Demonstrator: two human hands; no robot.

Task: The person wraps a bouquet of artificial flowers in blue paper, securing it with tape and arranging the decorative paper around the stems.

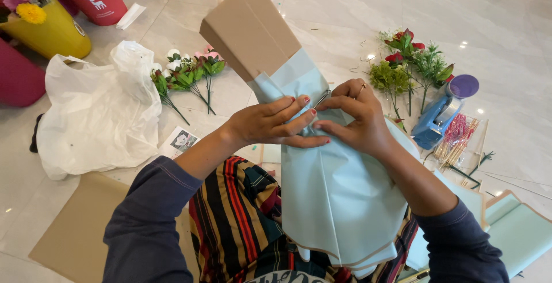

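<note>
1. I see both hands meeting at the waist of a paper wrap (336,197), pale blue with a brown edge. It is held upright over the lap, and its brown upper part (247,30) rises away from me.
2. The left hand (270,125) has its fingers closed around the gathered neck of the wrap, thumb on top, pinching the folds together.
3. The right hand (356,119) is also closed on the same neck, fingers curled in from the other side. A thin metal piece (321,99) shows between the two hands; I cannot tell what it is.
4. To do this well, I judge the gather should stay tight in the left hand while the right one works, so the pleats do not spring open.
5. I would keep the pressure on the neck only; squeezing lower down would likely crease the smooth blue skirt.
6. The floor (506,24) holds the supplies: a blue tape dispenser (440,113) and loose flower stems (402,67) to the right, more stems (187,76) and a white plastic bag (100,113) to the left.
7. Spare blue sheets (520,228) lie at the lower right, well apart from the hands.
</note>
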